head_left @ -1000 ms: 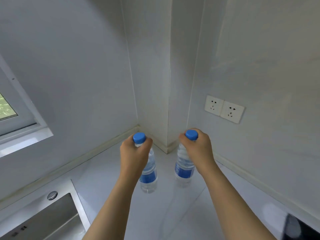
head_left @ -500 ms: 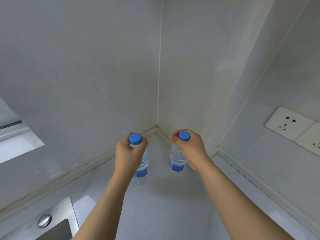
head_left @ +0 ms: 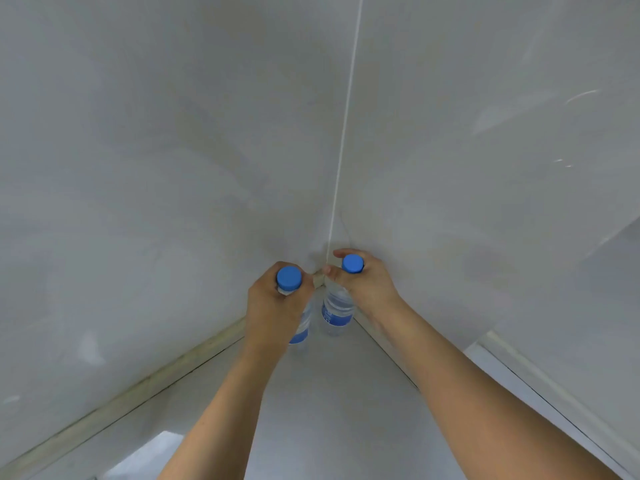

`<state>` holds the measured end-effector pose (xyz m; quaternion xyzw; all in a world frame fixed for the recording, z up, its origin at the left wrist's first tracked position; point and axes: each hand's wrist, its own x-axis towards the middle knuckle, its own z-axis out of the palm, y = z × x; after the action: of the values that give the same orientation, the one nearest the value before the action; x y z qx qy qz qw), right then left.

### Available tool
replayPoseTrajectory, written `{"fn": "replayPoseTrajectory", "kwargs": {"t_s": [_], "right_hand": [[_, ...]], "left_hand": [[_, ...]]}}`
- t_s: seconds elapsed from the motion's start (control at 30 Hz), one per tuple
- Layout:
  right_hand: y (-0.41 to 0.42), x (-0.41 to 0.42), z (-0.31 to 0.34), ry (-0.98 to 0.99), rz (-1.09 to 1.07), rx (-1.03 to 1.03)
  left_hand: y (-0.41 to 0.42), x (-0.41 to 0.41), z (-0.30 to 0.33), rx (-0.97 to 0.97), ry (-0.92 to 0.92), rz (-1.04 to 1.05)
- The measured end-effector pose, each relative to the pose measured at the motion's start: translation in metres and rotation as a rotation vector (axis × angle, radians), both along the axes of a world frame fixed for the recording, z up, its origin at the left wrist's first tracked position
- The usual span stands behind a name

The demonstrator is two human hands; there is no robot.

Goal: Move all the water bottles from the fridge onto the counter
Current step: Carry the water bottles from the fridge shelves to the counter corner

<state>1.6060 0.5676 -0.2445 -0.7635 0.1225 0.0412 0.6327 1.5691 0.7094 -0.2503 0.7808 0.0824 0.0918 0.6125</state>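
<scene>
Bottles fill both your hands. Your left hand (head_left: pixel 277 306) has its grip wrapped around the neck and shoulder of the left water bottle (head_left: pixel 300 329), fingers curled just under its blue cap (head_left: pixel 289 277). Your right hand (head_left: pixel 363 282) grasps the right water bottle (head_left: pixel 336 311) the same way, near the top, with its blue cap (head_left: pixel 352 264) poking out above your fingers. Both bottles stand upright, clear plastic with a blue label band low on the body, and they sit close beside each other, deep in the corner where the two pale walls (head_left: pixel 173 168) meet. Their bases are down at the grey worktop (head_left: pixel 329 393), though you cannot tell for sure whether they rest on it or hang a little above. A beige strip (head_left: pixel 138 386) runs along the foot of the walls where they join the worktop.
</scene>
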Motion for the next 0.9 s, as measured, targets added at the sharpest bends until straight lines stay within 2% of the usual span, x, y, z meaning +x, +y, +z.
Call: {"fn": "replayPoseTrajectory", "kwargs": {"t_s": [0.3,0.43,0.57,0.67,0.77,0.9], "right_hand": [[0.014,0.046,-0.011,-0.039,-0.025,0.0],[0.017,0.053,-0.012,-0.035,0.018,0.02],[0.014,0.041,-0.005,0.056,0.12,0.084],[0.008,0.031,-0.007,0.206,0.159,0.087],[0.002,0.025,-0.017,0.402,0.189,0.121],[0.005,0.024,-0.024,0.354,0.144,0.194]], "left_hand": [[0.002,0.019,-0.032,-0.044,-0.024,0.068],[0.003,0.022,-0.037,-0.025,0.034,0.006],[0.017,0.006,-0.072,0.168,0.139,0.005],[0.018,-0.005,-0.089,0.162,0.282,-0.006],[0.015,-0.003,-0.096,0.19,0.318,-0.018],[0.009,0.006,-0.1,0.179,0.332,0.002]]}}
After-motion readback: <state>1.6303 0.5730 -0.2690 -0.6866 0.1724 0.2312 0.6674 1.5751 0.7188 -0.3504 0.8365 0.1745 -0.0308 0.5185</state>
